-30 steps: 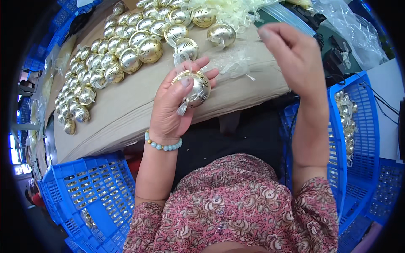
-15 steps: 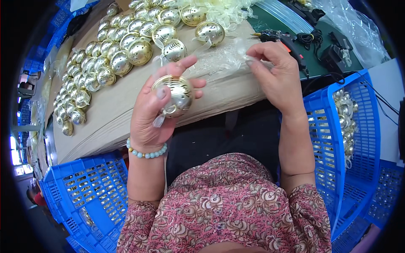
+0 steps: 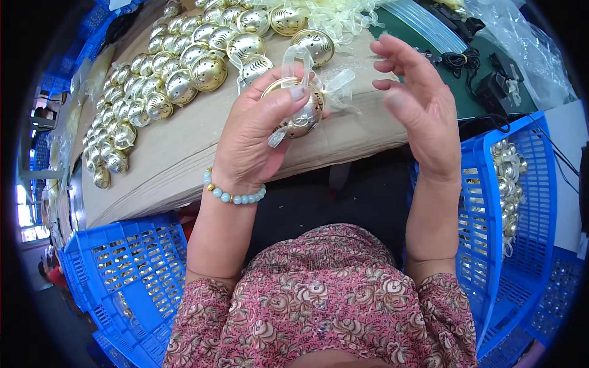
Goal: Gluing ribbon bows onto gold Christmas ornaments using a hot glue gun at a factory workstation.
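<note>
My left hand [image 3: 251, 132], with a bead bracelet on its wrist, grips a shiny gold-and-silver ball ornament [image 3: 305, 116] above the front edge of the cardboard-covered table. A sheer ribbon loop [image 3: 298, 58] stands up from the ornament, and a short ribbon end hangs below my thumb. At the ornament's right side is a pale sheer ribbon bow [image 3: 339, 90]; whether it is fixed there I cannot tell. My right hand [image 3: 423, 107] is raised to the right of the bow, fingers apart and holding nothing. Many similar ornaments [image 3: 181, 86] lie in rows on the left.
Loose cream ribbon [image 3: 343, 21] is heaped at the far side. On the green mat lie clear sticks [image 3: 423, 24], a coiled black cable [image 3: 461, 60] and a black device [image 3: 491, 89]. Blue crates holding ornaments stand at left [image 3: 86, 239] and right [image 3: 478, 147].
My left hand has moved right and slightly up with the ornament, next to the bow. My right hand has gone from a pinch to spread fingers and shifted right.
</note>
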A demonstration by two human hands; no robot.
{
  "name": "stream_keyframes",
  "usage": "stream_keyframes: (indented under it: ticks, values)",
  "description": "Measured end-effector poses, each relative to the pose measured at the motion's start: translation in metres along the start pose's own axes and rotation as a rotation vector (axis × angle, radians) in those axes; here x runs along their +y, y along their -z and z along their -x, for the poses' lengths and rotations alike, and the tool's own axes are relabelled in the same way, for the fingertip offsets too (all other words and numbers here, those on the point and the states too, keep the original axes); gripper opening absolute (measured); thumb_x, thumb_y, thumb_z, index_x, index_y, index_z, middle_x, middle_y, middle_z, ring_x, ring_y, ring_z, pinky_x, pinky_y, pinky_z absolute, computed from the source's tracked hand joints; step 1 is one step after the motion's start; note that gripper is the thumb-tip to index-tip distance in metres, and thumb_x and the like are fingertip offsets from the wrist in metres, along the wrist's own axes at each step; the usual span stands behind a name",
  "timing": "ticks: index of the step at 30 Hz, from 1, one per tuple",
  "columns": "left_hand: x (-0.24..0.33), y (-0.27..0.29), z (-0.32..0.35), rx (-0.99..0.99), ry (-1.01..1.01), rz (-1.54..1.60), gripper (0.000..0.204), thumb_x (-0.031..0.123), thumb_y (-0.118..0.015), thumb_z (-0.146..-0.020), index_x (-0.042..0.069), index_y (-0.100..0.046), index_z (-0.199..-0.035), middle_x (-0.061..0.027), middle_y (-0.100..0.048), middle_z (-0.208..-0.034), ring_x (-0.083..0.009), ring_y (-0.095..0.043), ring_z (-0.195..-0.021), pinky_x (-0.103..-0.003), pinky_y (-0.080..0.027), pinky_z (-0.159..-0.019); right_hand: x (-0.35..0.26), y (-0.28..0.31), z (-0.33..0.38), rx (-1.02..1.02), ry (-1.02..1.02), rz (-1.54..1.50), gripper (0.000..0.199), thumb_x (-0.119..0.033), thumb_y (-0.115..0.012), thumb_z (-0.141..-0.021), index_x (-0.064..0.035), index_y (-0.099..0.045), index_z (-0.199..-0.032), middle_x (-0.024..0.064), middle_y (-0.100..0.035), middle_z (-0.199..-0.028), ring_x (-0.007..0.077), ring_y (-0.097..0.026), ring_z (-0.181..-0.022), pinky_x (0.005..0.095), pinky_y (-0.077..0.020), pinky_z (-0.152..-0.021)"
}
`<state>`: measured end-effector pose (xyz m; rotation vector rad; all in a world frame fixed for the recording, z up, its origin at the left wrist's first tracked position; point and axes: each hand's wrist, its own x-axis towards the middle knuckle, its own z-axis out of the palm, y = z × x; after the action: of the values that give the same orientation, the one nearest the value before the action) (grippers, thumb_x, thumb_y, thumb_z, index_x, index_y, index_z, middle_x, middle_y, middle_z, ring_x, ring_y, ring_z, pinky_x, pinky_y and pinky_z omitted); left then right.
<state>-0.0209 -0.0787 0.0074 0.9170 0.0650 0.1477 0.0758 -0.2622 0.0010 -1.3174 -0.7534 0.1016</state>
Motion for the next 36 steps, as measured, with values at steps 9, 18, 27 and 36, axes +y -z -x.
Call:
stream_keyframes:
  ticks: [9, 18, 27, 36]
  values:
    - [-0.004, -0.002, -0.007, 0.018, -0.071, 0.016, 0.032, 0.022, -0.064, -0.087, 0.0, -0.055, -0.108, -0.0094, -0.064, -0.091, -0.0198, -0.066, -0.08, -0.029, -0.054, -0.072, 0.021, -0.023, -0.017, 0.059, 0.276, 0.073, 0.013, -0.005, -0.067, -0.083, 0.0011, -0.065, -0.095, 0.0081, -0.064, -0.096, 0.0131, -0.058, -0.093, 0.0247, -0.0452, -0.08]
    - [-0.011, 0.002, -0.008, 0.104, -0.232, 0.085, 0.065, 0.064, -0.041, -0.089, 0.005, -0.046, -0.116, -0.0075, -0.06, -0.1, -0.0179, -0.059, -0.094, -0.034, -0.048, -0.086, -0.019, -0.048, -0.001, -0.175, 0.022, -0.133, 0.01, -0.01, -0.061, -0.089, 0.0005, -0.061, -0.091, 0.0037, -0.061, -0.084, 0.0068, -0.052, -0.072, 0.0195, -0.0419, -0.066]
    - [-0.022, -0.001, 0.002, 0.088, -0.236, 0.075, 0.073, 0.068, -0.042, -0.085, 0.006, -0.039, -0.125, -0.0058, -0.055, -0.111, -0.0158, -0.053, -0.104, -0.034, -0.04, -0.095, -0.017, -0.061, 0.0, -0.267, 0.083, -0.207, 0.006, -0.002, -0.065, -0.083, 0.0027, -0.065, -0.087, 0.0039, -0.064, -0.08, 0.0061, -0.054, -0.07, 0.0188, -0.0418, -0.063]
    - [-0.031, 0.003, -0.002, 0.075, -0.292, 0.014, 0.056, 0.05, -0.05, -0.092, 0.004, -0.044, -0.124, -0.0047, -0.058, -0.112, -0.016, -0.055, -0.105, -0.033, -0.042, -0.094, -0.004, -0.058, -0.001, -0.026, 0.061, 0.142, 0.009, -0.002, -0.064, -0.085, 0.0022, -0.063, -0.093, -0.0005, -0.06, -0.081, 0.0038, -0.05, -0.07, 0.0169, -0.0408, -0.064]
